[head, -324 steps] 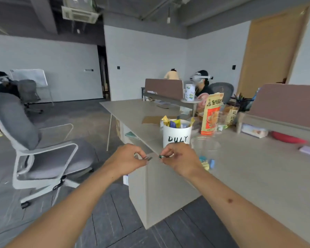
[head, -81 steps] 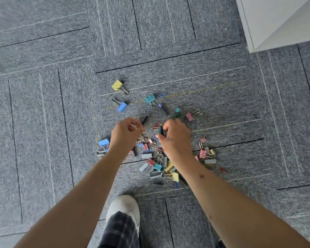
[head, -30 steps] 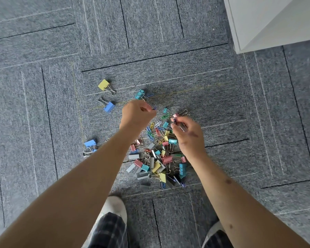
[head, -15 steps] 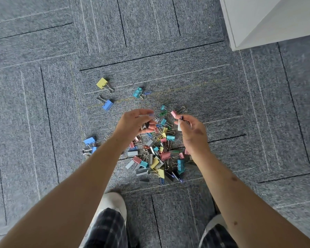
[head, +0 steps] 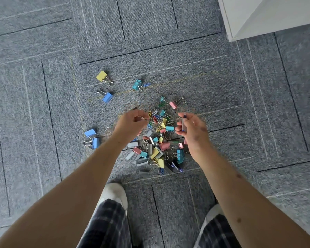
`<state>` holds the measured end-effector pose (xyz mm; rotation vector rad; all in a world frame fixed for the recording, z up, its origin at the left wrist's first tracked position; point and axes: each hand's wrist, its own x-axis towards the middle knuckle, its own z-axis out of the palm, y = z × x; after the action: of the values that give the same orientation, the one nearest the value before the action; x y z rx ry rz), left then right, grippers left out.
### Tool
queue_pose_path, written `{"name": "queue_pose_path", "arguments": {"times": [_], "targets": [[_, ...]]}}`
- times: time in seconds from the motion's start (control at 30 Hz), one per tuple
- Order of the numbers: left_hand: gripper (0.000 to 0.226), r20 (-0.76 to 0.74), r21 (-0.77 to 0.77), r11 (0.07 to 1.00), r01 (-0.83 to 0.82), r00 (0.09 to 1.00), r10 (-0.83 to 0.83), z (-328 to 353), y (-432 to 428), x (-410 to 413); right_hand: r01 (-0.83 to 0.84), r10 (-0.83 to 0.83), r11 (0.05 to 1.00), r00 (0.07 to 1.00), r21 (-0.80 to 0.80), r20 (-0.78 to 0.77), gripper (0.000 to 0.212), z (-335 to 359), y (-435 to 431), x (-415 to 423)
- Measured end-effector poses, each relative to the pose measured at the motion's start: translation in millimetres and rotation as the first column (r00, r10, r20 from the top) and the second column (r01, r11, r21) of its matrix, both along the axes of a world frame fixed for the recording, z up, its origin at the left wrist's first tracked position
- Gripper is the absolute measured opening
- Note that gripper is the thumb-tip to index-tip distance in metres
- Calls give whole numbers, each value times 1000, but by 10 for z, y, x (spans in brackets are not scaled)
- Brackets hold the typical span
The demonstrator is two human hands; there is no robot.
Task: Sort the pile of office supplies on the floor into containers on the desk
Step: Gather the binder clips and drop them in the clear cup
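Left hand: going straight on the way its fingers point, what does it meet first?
Likely the loose coloured paper clips just beyond the left hand's fingertips, though it may hang above them; height is unclear.

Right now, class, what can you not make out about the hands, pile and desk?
Head view only.
Left hand: blur hides whether its fingers pinch anything.
Right hand: grey item held, too blurred to identify.
Pile: partly hidden under both hands.
Desk: cut off by frame edge.
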<state>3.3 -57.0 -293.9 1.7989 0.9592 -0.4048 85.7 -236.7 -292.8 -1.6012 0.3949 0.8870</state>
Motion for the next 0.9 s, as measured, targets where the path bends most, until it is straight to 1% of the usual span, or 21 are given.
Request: {"name": "queue_pose_path", "arguments": {"times": [0.13,0.2,0.33,0.43,0.53,0.63,0.73,0.8,0.9], "targets": [[7,-10,74,988,135,991,-135,31,-66,-167,-23,23,999,1000,33,8,27,33,-82,-82],[6,-34,111,979,170,985,-167,41,-117,-267,-24,24,998,1000,53,4,26,70,-108,-115],[25,-95,155,972,177,982,-164,25,-264,-430,-38,40,991,999,126,-16,12,120,-162,-190],[34,-130,179,967,181,979,-159,8,-394,-494,-87,87,994,996,71,7,15,97,-210,-267],[38,-151,173,972,161,979,-136,13,-512,-508,-203,203,979,978,-3,54,11,110,-256,-333],[34,-149,138,981,139,982,-118,29,-560,-485,-336,345,938,930,-82,131,5,136,-330,-388],[28,-126,126,981,148,983,-132,34,-560,-485,-460,496,867,834,-191,243,7,94,-368,-454],[26,-109,112,985,129,987,-117,9,-538,-518,-490,555,828,783,-273,280,8,44,-349,-499],[22,-74,99,988,115,991,-108,-27,-478,-587,-540,640,766,689,-348,339,8,3,-271,-577]]}}
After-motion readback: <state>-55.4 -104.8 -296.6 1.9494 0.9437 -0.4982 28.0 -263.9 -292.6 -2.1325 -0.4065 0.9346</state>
